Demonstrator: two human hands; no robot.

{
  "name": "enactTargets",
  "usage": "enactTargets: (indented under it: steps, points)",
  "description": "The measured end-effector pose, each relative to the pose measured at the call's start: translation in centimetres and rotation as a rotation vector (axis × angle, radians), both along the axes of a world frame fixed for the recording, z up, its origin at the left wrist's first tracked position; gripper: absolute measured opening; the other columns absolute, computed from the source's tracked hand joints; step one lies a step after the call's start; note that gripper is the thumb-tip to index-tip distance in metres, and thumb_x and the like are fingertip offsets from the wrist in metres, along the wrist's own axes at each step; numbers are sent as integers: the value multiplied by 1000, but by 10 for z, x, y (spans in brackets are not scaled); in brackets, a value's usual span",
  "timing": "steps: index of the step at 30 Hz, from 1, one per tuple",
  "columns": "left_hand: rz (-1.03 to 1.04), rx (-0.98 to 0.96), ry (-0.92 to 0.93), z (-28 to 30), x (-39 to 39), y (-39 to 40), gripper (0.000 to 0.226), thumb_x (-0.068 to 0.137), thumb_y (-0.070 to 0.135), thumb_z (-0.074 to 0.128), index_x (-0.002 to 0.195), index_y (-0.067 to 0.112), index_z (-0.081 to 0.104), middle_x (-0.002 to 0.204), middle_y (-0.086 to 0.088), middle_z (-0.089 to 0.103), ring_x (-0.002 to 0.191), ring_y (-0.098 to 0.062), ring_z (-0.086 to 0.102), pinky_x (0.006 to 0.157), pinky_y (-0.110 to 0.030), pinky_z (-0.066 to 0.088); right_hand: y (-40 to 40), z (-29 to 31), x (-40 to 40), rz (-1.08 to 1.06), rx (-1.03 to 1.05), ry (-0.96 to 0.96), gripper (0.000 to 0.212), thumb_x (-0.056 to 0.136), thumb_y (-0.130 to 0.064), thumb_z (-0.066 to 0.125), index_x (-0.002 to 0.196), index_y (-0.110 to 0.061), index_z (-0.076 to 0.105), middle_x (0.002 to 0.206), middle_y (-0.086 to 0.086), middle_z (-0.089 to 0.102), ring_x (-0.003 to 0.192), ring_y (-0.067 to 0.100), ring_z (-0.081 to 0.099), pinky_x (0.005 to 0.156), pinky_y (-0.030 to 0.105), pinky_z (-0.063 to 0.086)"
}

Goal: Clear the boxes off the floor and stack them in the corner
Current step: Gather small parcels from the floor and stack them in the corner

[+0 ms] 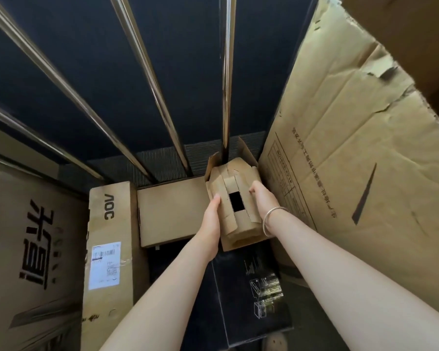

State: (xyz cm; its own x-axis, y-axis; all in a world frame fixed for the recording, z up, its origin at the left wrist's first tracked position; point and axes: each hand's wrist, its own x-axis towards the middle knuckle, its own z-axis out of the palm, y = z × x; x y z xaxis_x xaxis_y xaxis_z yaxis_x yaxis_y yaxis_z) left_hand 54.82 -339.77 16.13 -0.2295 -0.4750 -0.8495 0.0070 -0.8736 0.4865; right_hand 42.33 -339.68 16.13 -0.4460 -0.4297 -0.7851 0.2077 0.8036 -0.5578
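while both hands, left hand and right hand, grip its sides, the folded cardboard insert sits in an open box.

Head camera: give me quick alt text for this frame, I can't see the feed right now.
Both hands, left hand and right hand, grip the sides of a small folded cardboard box held over stacked boxes by a dark wall. A tall AOC box stands to the left, a plain box between them, a black printed box below, and a large flattened carton on the right.
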Motion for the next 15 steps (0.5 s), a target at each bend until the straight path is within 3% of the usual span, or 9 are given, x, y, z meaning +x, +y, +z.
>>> enactTargets:
  steps: [3, 5, 6, 7, 9, 11, 13, 15]
  points:
    - [-57, 5, -21, -16, -1, -2, 53, 96, 57, 40, 134, 22, 51, 114, -5, 66, 101, -22, 64, 72, -34, 51, -2, -17, -5, 52, 1, 29, 44, 76, -44, 45, 110, -17, 53, 120, 5, 46, 126, 26, 43, 110, 48, 31]
    - [-86, -2, -35, -24, -3, -3, 53, 96, 58, 39, 135, 24, 50, 112, -3, 66, 100, -19, 63, 71, -33, 50, 0, -22, -6, 91, -35, 16, 22, 76, -42, 39, 85, -24, 50, 109, 6, 50, 113, 18, 45, 108, 43, 36]
    - [-110, -16, -47, -26, -4, -2, 54, 96, 60, 38, 135, 25, 49, 111, -2, 66, 100, -18, 63, 71, -32, 50, 1, -24, -6, 99, -57, 3, 21, 72, -43, 36, 81, -27, 47, 108, 5, 52, 109, 17, 45, 108, 44, 36]
    - [-127, -20, -53, -28, -6, -3, 56, 95, 62, 37, 136, 26, 49, 112, -1, 67, 101, -18, 63, 71, -32, 50, 2, -27, -6, 96, -64, -2, 28, 69, -46, 36, 85, -27, 48, 117, 4, 53, 114, 18, 45, 109, 46, 35]
    - [-126, -32, -69, -28, -9, -5, 68, 89, 72, 37, 138, 24, 46, 119, -3, 65, 105, -20, 63, 74, -34, 52, 0, -35, -6, 71, -82, 24, 57, 65, -53, 37, 111, -22, 51, 142, 9, 44, 131, 25, 40, 111, 52, 31]
    - [-99, -50, -118, -41, -11, -10, 106, 62, 92, 44, 147, 29, 34, 136, -4, 55, 118, -24, 56, 95, -42, 49, -6, -44, -10, 57, -90, 35, 81, 63, -57, 38, 133, -18, 45, 147, 9, 40, 133, 29, 39, 109, 54, 32]
    - [-86, -64, -152, -69, -11, -16, 137, 30, 103, 46, 150, 39, 25, 149, -2, 42, 131, -27, 46, 109, -51, 37, -11, -39, -11, 66, -101, 53, 82, 65, -57, 42, 137, -18, 44, 145, 8, 43, 130, 29, 43, 107, 53, 35]
    - [-120, -75, -182, -86, -10, -22, 143, 22, 104, 42, 149, 42, 24, 154, -1, 35, 136, -28, 40, 113, -53, 30, -11, -37, -12, 101, -120, 82, 66, 77, -50, 44, 135, -17, 47, 141, 8, 47, 125, 29, 47, 103, 47, 40]
